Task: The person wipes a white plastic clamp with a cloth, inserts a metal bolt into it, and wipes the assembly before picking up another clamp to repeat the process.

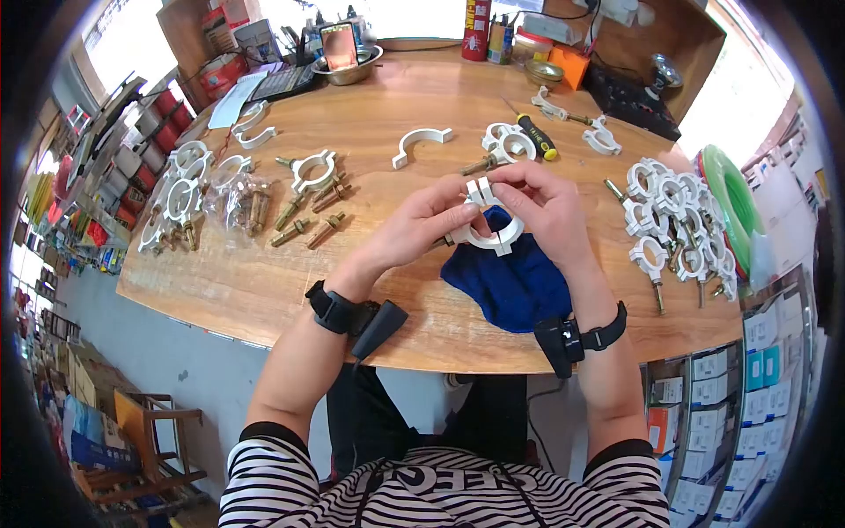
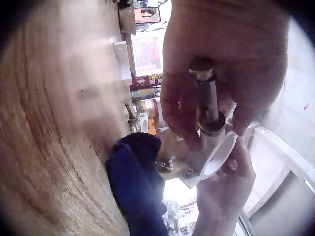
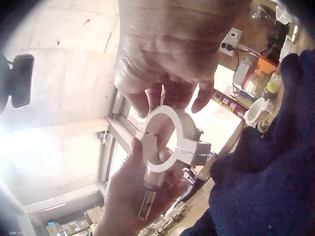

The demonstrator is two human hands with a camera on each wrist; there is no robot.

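Observation:
A white ring-shaped pipe clamp is held up between both hands over a dark blue cloth on the table. My left hand grips the clamp's side, its thumb reaching over the ring. From that side a brass-coloured anchor bolt sticks out beneath the left palm. My right hand pinches the far edge of the ring between thumb and fingers. In the right wrist view the ring faces the camera, its two halves meeting at a squared lug.
Clamps with bolts and a clear plastic bag lie left. A half clamp and a yellow-black screwdriver lie beyond the hands. More clamps are heaped right, beside a green hose coil. A phone stands at the back.

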